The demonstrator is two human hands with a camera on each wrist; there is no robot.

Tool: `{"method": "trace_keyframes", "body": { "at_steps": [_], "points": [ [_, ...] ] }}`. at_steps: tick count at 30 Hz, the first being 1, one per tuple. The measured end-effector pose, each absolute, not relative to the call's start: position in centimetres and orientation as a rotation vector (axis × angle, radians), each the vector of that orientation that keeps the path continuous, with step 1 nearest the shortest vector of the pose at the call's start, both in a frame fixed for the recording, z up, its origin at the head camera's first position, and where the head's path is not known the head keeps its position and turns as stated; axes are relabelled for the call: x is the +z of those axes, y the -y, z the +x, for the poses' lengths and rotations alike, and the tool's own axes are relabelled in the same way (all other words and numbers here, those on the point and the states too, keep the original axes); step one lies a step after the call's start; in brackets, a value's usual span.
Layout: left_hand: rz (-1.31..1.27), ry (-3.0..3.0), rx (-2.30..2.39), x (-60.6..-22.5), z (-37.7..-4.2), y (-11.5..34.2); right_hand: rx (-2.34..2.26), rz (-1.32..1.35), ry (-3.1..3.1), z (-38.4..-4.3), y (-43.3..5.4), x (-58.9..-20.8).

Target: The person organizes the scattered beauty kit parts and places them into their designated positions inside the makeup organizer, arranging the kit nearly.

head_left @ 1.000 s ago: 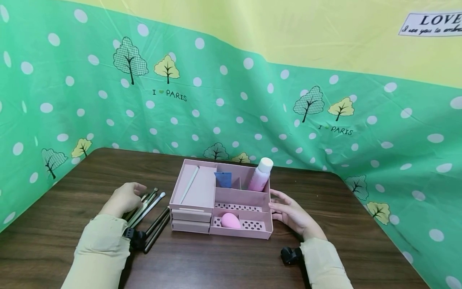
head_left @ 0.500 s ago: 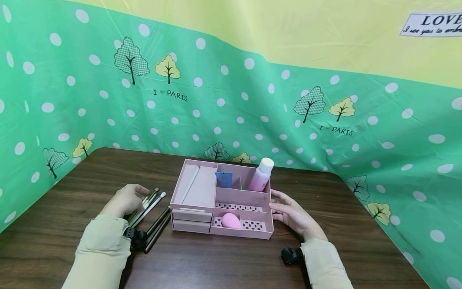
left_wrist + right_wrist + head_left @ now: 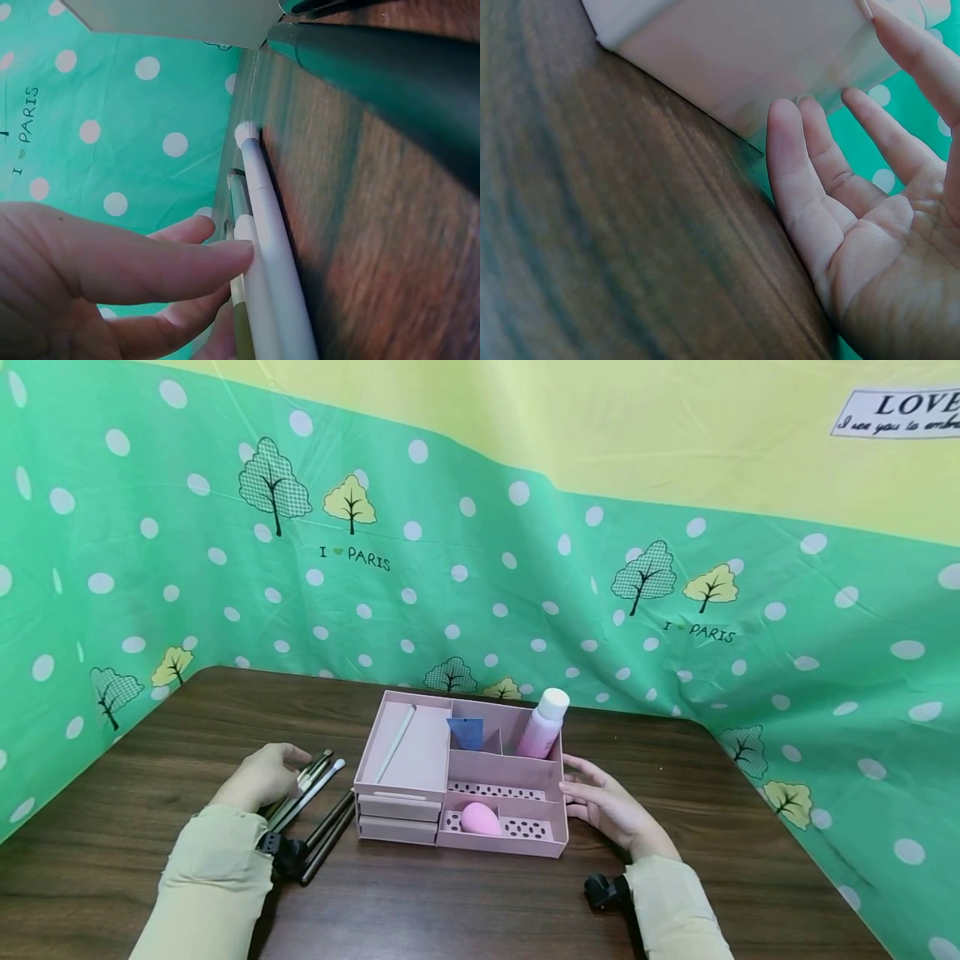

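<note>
At the far left, the left hand [image 3: 262, 777] is positioned over a group of makeup brushes on the table [image 3: 465, 910]. Thumb and bent fingers lie on opposite sides of the brushes; whether they are clamped on one cannot be determined. A white-tipped brush [image 3: 307, 797] is at the right edge of this group, its tip pointing far and right. Further right, two dark-handled brushes [image 3: 327, 839] lie diagonally, their far ends just beside the pink organizer [image 3: 495, 770].

The organizer stands upright at table centre. Its left section is a shallow top tray carrying a pale slender stick [image 3: 396, 743], laid diagonally, above two drawers [image 3: 397, 820]. In the right section, the far row holds a blue item [image 3: 467, 733] at left and a pink bottle [image 3: 540, 733] with a white cap [image 3: 553, 702], leaning right, at right. The near row holds a pink makeup sponge [image 3: 480, 818] in its left part.

At the right, the right hand [image 3: 607, 806] has its fingers spread apart, fingertips against the organizer's right wall. A green dotted cloth [image 3: 480, 543] hangs behind the table.
</note>
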State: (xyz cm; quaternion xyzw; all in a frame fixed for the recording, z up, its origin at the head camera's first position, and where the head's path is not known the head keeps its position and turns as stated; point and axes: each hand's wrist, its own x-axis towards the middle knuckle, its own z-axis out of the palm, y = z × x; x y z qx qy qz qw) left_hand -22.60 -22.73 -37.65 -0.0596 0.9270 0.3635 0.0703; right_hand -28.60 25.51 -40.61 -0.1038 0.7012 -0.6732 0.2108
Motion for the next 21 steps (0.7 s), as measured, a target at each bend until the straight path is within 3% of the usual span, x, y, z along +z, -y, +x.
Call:
{"method": "trace_keyframes", "body": {
  "at_steps": [21],
  "points": [
    [-0.156,-2.803,1.122,-37.1,-22.26,22.36,-1.869,-0.296,-1.95,-28.64,-25.52,-40.64]
  ]
}}
